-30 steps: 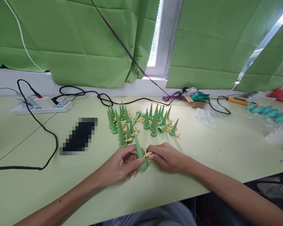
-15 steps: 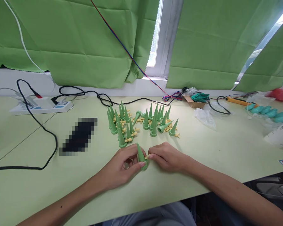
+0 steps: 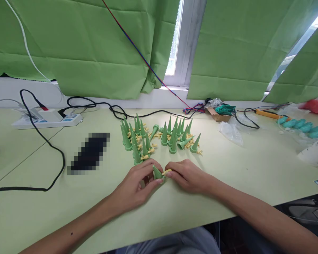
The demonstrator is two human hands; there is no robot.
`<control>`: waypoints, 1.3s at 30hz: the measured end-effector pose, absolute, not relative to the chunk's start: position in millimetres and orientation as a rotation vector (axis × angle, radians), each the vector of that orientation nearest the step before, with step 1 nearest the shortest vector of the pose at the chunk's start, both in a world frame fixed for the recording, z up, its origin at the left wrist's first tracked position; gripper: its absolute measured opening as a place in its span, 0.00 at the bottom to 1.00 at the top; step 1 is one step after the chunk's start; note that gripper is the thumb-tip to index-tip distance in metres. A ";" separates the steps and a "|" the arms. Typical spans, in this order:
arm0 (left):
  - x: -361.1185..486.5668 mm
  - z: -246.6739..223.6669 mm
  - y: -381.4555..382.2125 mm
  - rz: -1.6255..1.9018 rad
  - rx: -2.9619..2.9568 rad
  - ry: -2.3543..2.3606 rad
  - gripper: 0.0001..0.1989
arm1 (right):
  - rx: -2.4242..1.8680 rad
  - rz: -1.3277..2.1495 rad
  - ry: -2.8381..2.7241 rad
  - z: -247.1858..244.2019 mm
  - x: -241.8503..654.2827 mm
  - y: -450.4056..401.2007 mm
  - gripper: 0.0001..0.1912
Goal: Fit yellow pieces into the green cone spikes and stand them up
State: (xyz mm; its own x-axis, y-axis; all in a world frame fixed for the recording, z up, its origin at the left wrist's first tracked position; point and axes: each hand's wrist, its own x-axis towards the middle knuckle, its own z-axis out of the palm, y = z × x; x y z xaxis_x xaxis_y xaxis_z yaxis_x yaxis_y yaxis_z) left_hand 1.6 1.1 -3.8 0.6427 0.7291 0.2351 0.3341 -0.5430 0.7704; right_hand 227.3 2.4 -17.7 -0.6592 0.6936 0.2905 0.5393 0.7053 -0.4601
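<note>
Near the front middle of the table, my left hand [image 3: 141,183] grips a green cone [image 3: 157,173] between thumb and fingers. The cone's tip leans up and to the left. My right hand [image 3: 187,175] pinches a small yellow piece [image 3: 166,171] against the right side of that cone. Beyond my hands stand several green cones [image 3: 173,143] in two loose clusters, with a few lying on their sides. Small yellow pieces [image 3: 189,143] are scattered among them, and some stick out from the cones' sides.
A dark pixelated patch [image 3: 90,153] is on the left of the table [image 3: 95,225]. Behind it are a power strip [image 3: 50,118] and black cables. A cardboard box [image 3: 218,115], plastic bags and teal objects [image 3: 298,124] sit at the right.
The held cone has tilted and its tip is lower. The yellow piece has risen slightly with my right fingertips and shows more of its length.
</note>
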 end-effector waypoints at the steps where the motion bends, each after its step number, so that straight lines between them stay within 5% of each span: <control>1: 1.7 -3.8 1.1 0.725 2.152 0.821 0.06 | -0.943 0.465 -2.450 -17.6 227.1 2.2 0.18; 39: -0.3 -6.9 1.3 0.804 2.215 0.980 0.10 | -0.980 0.367 -2.308 -23.4 226.4 2.6 0.18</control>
State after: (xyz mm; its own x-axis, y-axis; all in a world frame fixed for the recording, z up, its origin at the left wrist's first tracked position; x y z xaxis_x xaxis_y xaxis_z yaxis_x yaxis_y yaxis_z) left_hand -0.3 1.3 -6.9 0.5482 0.7854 0.2874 0.4351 -0.5613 0.7040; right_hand 226.4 2.6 -23.4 -0.5487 0.7242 0.4177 0.5587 0.6893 -0.4612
